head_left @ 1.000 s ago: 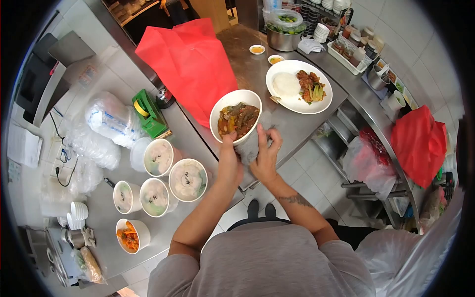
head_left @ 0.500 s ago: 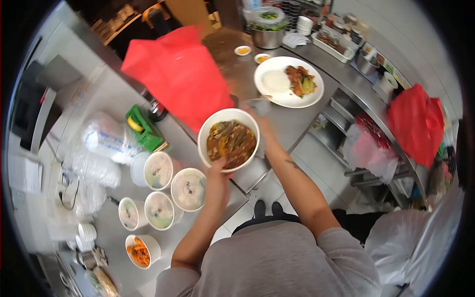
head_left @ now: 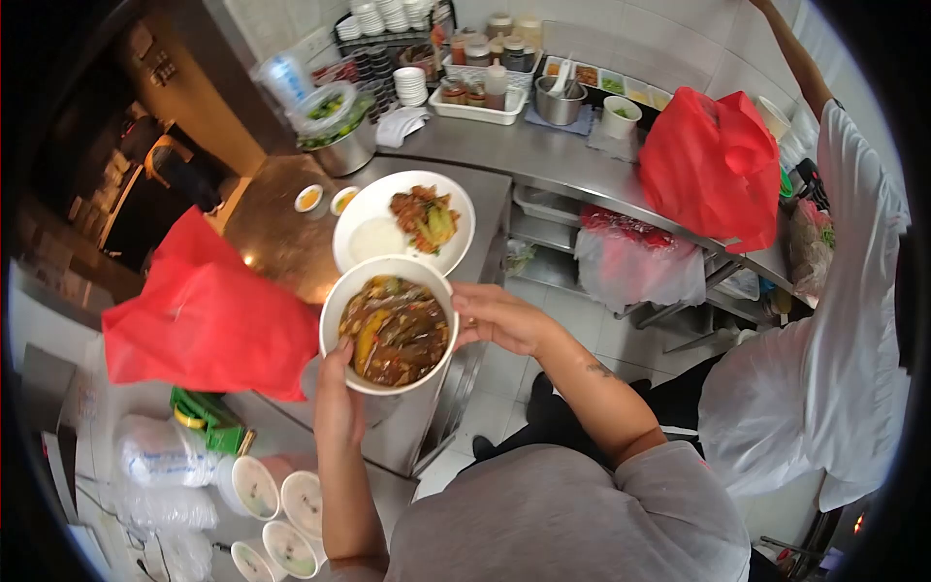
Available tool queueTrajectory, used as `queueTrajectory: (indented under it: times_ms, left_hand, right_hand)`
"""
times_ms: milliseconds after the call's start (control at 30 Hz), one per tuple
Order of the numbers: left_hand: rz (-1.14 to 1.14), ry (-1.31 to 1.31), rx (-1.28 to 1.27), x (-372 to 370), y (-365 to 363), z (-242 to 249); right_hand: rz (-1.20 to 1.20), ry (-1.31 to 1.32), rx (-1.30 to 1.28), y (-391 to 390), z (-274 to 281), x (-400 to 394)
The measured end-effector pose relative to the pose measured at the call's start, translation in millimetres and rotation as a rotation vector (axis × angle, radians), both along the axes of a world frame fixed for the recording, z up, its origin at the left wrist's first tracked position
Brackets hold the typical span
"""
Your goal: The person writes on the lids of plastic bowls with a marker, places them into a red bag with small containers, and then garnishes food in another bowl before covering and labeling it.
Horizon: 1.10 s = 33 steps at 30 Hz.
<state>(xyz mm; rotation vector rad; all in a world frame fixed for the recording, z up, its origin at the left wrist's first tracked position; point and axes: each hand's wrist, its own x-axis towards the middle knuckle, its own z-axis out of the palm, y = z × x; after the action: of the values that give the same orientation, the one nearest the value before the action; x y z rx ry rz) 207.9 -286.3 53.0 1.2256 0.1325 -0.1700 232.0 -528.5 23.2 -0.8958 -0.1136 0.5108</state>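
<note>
Held out in front of me is a white paper bowl (head_left: 330, 308) with brown stew, dark strips and yellow pieces in it. My left hand (head_left: 339, 398) grips its near left side, thumb over the rim. On the right side, my right hand (head_left: 499, 320) is closed on the same bowl, with fingers partly hidden beneath it. Just beyond the bowl lies a white plate (head_left: 458, 206) with rice, glazed meat and green vegetables. To the left stands a red bag (head_left: 208, 320) on the counter.
Lidded paper bowls (head_left: 291, 548), a green tape dispenser (head_left: 208, 422) and plastic-wrapped lids (head_left: 160, 451) crowd the left counter. Sauce cups (head_left: 308, 199) sit behind the plate. Another red bag (head_left: 708, 170) rests on the right counter. A person in a white shirt (head_left: 805, 388) stands close on my right.
My view has swung to the right, bringing the right counter and the person in white into sight. My right hand has come onto the bowl's right side from near the plate.
</note>
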Motion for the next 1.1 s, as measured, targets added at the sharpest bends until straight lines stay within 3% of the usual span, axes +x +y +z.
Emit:
queueTrajectory:
  times_ms: [167, 300, 400, 467, 633, 800, 967, 1100]
  left_hand:
    - [-0.237, 0.017, 0.090, 81.7, -132.3, 15.8]
    - [-0.524, 0.051, 0.405, 158.4, -222.2, 24.0]
    - [-0.367, -0.725, 0.929, 219.5, -292.8, 33.5]
    - [-0.362, -0.929, 0.743, 262.0, -348.8, 39.4]
    - [-0.585, -1.385, 0.708, 382.1, -524.9, 9.4]
    - [-0.773, -1.524, 1.116, 457.4, -673.3, -17.5]
    - [-1.102, -1.518, 1.596, 477.8, -741.0, -12.2]
    - [-1.121, -1.711, 1.569, 494.9, -768.6, -38.8]
  right_hand:
    - [-0.289, -0.059, -0.185, -108.9, 22.9, 15.6]
    - [-0.554, -0.035, -0.207, -184.6, 30.7, 34.7]
    - [-0.720, 0.024, -0.233, -231.9, 25.1, 44.3]
    - [-0.831, 0.036, -0.218, -250.9, 16.9, 52.1]
    - [-0.934, 0.147, -0.138, -295.7, -9.8, 79.9]
    - [-1.034, 0.215, -0.129, -314.7, -30.9, 103.8]
    - [-1.084, 0.239, -0.135, -327.7, -29.2, 131.2]
    - [-1.083, 0.255, -0.094, -333.5, -36.6, 140.8]
